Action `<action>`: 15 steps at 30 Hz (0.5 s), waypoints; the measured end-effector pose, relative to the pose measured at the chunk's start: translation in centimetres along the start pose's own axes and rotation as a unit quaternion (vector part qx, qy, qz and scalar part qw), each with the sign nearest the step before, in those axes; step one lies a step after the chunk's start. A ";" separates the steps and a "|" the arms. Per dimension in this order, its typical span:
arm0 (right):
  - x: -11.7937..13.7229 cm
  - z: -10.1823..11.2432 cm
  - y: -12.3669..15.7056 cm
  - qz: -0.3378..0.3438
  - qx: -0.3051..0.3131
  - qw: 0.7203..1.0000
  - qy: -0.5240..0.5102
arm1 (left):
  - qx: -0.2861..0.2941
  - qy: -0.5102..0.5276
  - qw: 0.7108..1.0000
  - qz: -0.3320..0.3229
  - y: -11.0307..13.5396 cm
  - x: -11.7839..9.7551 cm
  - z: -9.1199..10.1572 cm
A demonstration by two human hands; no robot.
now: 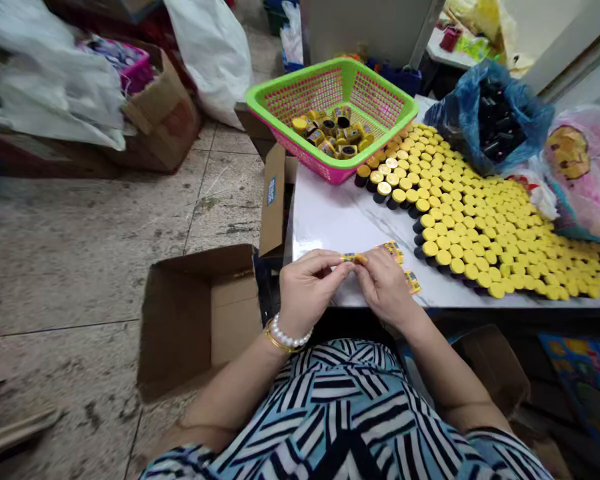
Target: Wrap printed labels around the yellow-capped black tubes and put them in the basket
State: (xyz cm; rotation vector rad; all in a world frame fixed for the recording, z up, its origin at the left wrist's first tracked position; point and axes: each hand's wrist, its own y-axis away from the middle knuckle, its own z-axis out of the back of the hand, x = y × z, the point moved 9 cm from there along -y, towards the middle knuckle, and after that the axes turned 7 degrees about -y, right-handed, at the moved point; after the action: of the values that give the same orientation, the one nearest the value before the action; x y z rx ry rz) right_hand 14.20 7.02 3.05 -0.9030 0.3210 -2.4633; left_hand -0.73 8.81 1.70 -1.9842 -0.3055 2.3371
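My left hand (307,288) and my right hand (385,287) meet at the near edge of a white table (340,223). Together they pinch a small yellow printed label (354,258) between fingertips. More yellow labels (393,250) lie on the table just beyond my right hand, and one more label (412,282) sits to its right. A large field of small black jars with yellow lids (485,220) stands upright on the table to the right. A green and pink basket (330,87) at the table's far left corner holds several loose jars lying on their sides.
An open empty cardboard box (200,317) stands on the tiled floor left of my lap. A blue plastic bag (495,120) of dark jars and a pink bag (585,173) sit at the table's right. Boxes and white bags (215,53) crowd the floor at the back left.
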 end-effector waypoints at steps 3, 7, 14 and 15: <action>-1.4 4.0 1.3 -0.011 -0.046 0.997 0.060 | 0.079 0.094 0.983 0.134 0.0 2.3 -1.6; -5.3 9.7 4.0 -0.114 -0.161 0.934 0.299 | 0.178 0.234 0.913 0.283 0.4 4.1 -4.4; -7.0 9.4 4.7 -0.140 -0.128 0.897 0.400 | 0.257 0.330 0.838 0.350 -0.6 3.2 -7.9; -6.7 9.2 4.6 -0.136 -0.131 0.897 0.399 | 0.253 0.341 0.833 0.354 -0.9 2.9 -8.3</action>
State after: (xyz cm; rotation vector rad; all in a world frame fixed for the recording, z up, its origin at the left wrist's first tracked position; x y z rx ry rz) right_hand 26.41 6.16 4.63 0.0469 0.8654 -3.0031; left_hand 6.81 11.09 -2.22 -2.6620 1.1248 1.4504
